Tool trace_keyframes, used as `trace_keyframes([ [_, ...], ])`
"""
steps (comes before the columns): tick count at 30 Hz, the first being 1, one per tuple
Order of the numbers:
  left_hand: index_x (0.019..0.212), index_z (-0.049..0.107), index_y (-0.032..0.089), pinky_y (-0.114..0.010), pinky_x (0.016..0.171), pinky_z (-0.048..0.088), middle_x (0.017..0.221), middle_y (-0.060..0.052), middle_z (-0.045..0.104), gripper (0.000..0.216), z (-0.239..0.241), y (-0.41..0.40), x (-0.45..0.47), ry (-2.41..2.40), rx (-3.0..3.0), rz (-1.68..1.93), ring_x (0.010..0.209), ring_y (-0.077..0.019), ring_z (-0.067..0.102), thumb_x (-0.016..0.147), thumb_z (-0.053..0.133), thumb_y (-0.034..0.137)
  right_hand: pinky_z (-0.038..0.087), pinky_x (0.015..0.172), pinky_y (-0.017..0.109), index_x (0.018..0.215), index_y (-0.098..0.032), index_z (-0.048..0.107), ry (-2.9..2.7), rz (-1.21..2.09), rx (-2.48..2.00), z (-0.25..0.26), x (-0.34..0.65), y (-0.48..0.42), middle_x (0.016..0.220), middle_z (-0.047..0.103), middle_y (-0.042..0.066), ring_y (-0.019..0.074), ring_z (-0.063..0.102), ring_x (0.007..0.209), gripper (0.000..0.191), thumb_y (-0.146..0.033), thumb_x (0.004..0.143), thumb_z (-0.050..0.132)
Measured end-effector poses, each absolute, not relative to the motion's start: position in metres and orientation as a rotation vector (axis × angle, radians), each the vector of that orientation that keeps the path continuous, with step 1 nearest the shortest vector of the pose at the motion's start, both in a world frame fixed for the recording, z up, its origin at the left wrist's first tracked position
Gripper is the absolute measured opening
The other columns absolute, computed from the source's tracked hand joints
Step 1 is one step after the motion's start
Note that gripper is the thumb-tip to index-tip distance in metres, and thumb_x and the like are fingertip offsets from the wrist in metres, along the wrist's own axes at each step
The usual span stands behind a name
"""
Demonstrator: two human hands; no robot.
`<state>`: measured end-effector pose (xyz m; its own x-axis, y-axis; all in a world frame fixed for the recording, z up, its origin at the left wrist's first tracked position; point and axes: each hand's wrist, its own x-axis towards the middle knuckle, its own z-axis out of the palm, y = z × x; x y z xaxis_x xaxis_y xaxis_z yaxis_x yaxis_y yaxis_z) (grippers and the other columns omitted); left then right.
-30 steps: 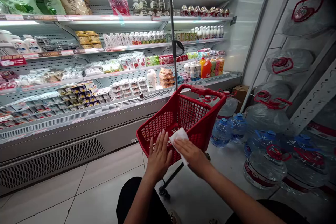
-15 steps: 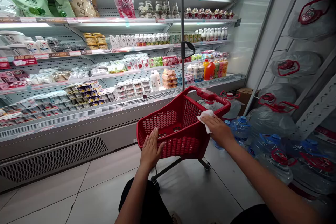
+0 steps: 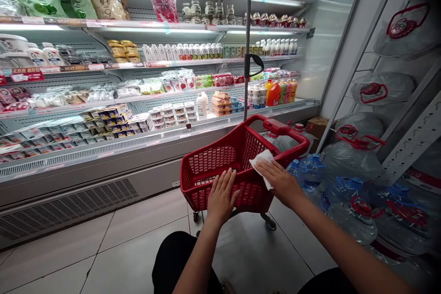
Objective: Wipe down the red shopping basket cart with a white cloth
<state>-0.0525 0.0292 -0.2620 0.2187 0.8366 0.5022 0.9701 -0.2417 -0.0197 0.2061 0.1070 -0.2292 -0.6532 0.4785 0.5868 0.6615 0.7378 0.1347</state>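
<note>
A small red plastic shopping cart [image 3: 210, 165] stands on the tiled floor in front of me, its basket empty. My left hand [image 3: 221, 196] lies flat with fingers stretched against the near side of the basket. My right hand [image 3: 279, 180] presses a white wipe [image 3: 261, 161] onto the basket's right rim, fingers laid over the cloth. A grey pole [image 3: 247, 41] with a black handle rises from the cart's far end.
A long refrigerated display case [image 3: 103, 101] with dairy, drinks and packaged food runs along the left and back. Large water jugs [image 3: 347, 211] with red and blue caps lie stacked on the floor and a rack at right. A cardboard box [image 3: 319, 125] sits in the corner.
My right hand with the wipe slid back along the right rim toward me. My left hand shifted right along the basket's near side. The cart turned slightly.
</note>
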Motion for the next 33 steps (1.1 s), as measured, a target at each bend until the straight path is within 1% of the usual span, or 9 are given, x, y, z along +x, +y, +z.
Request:
trace_keyframes([
  [4,0.168,0.003,0.033,-0.045,0.131,0.025,0.172,0.003,0.025,0.069,-0.259,0.028,-0.062,-1.653,-2.203,-0.572,0.158,-0.0181,0.028,0.110,0.039,0.041,0.031,0.127,0.051,0.157,-0.019,0.045,-2.286,-0.521,-1.026,-0.211,0.262,0.128,0.153,0.057,0.009,0.0248,0.051,0.144,0.084,-0.001,0.075,0.045],
  [9,0.168,0.007,0.034,-0.046,0.131,0.026,0.172,0.002,0.028,0.066,-0.259,0.034,-0.068,-1.679,-2.179,-0.599,0.157,-0.0192,0.030,0.110,0.037,0.041,0.032,0.126,0.053,0.153,-0.022,0.049,-2.200,-0.540,-1.125,-0.190,0.305,0.140,0.151,0.060,0.008,0.0262,0.053,0.142,0.079,-0.005,0.075,0.045],
  [12,0.168,0.012,0.033,-0.049,0.130,0.028,0.170,-0.001,0.033,0.065,-0.260,0.038,-0.066,-1.763,-2.106,-0.646,0.156,-0.0218,0.033,0.110,0.039,0.044,0.034,0.125,0.053,0.153,-0.021,0.049,-2.214,-0.519,-1.097,-0.191,0.294,0.130,0.150,0.060,0.009,0.0271,0.053,0.142,0.080,-0.004,0.074,0.046],
  [15,0.168,0.014,0.029,-0.051,0.128,0.030,0.169,-0.005,0.036,0.066,-0.256,0.038,-0.052,-1.846,-2.029,-0.733,0.156,-0.0249,0.033,0.109,0.038,0.047,0.033,0.126,0.052,0.158,-0.023,0.043,-2.281,-0.484,-1.005,-0.198,0.264,0.111,0.151,0.059,0.006,0.0254,0.052,0.143,0.090,-0.001,0.071,0.046],
  [19,0.169,0.008,0.029,-0.051,0.130,0.026,0.173,-0.003,0.026,0.069,-0.246,0.034,-0.022,-1.733,-2.160,-0.780,0.159,-0.0237,0.025,0.109,0.038,0.047,0.036,0.126,0.050,0.163,-0.023,0.034,-2.418,-0.438,-0.849,-0.203,0.221,0.083,0.154,0.058,0.006,0.0241,0.050,0.145,0.096,0.002,0.071,0.047],
  [23,0.168,0.004,0.032,-0.050,0.130,0.027,0.174,0.000,0.022,0.070,-0.244,0.030,-0.014,-1.700,-2.262,-0.775,0.160,-0.0224,0.023,0.109,0.040,0.043,0.038,0.125,0.049,0.164,-0.022,0.032,-2.462,-0.462,-0.784,-0.198,0.216,0.065,0.156,0.056,0.006,0.0235,0.049,0.145,0.092,0.003,0.077,0.047],
  [27,0.168,0.004,0.034,-0.049,0.130,0.028,0.173,0.001,0.024,0.071,-0.247,0.027,-0.033,-1.675,-2.298,-0.760,0.159,-0.0220,0.024,0.109,0.042,0.041,0.033,0.127,0.051,0.165,-0.025,0.030,-2.391,-0.508,-0.796,-0.190,0.259,0.063,0.156,0.055,0.005,0.0233,0.050,0.145,0.087,0.003,0.084,0.043],
  [30,0.168,0.005,0.035,-0.049,0.129,0.029,0.172,0.000,0.027,0.071,-0.247,0.027,-0.047,-1.658,-2.289,-0.764,0.158,-0.0221,0.028,0.109,0.043,0.041,0.030,0.128,0.054,0.164,-0.031,0.033,-2.285,-0.486,-0.851,-0.184,0.300,0.065,0.156,0.055,0.002,0.0250,0.051,0.144,0.075,-0.004,0.094,0.043],
  [33,0.168,0.009,0.035,-0.048,0.129,0.029,0.172,-0.001,0.028,0.068,-0.247,0.028,-0.055,-1.660,-2.282,-0.768,0.157,-0.0222,0.030,0.109,0.043,0.041,0.035,0.126,0.053,0.162,-0.036,0.035,-2.170,-0.323,-0.933,-0.182,0.324,0.064,0.158,0.053,0.001,0.0267,0.048,0.147,0.063,-0.018,0.103,0.043],
])
